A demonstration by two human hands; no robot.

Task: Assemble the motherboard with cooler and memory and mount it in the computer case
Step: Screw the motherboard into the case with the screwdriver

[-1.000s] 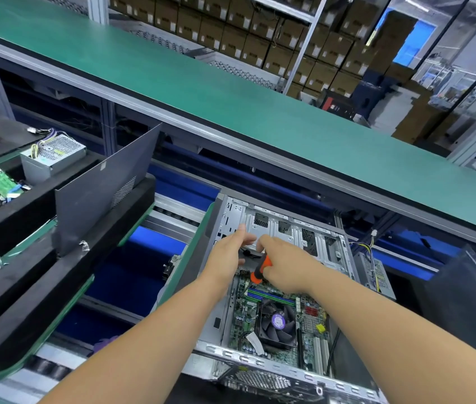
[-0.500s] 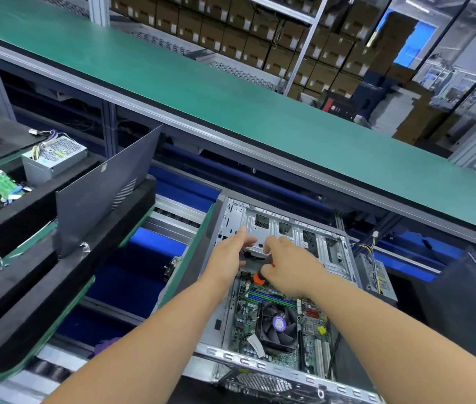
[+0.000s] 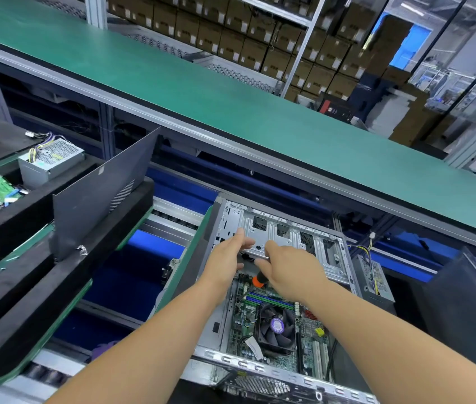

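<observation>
2 hands (image 3: 225, 258) (image 3: 292, 272) meet over the motherboard (image 3: 260, 316), panel (image 3: 99, 193) aside.

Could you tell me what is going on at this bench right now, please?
A person is working inside an open computer case lying on the line. The motherboard with its cooler fan already sits in the case. The right hand holds an orange-handled screwdriver near the drive bracket, and the left hand is beside it at the tip.
</observation>
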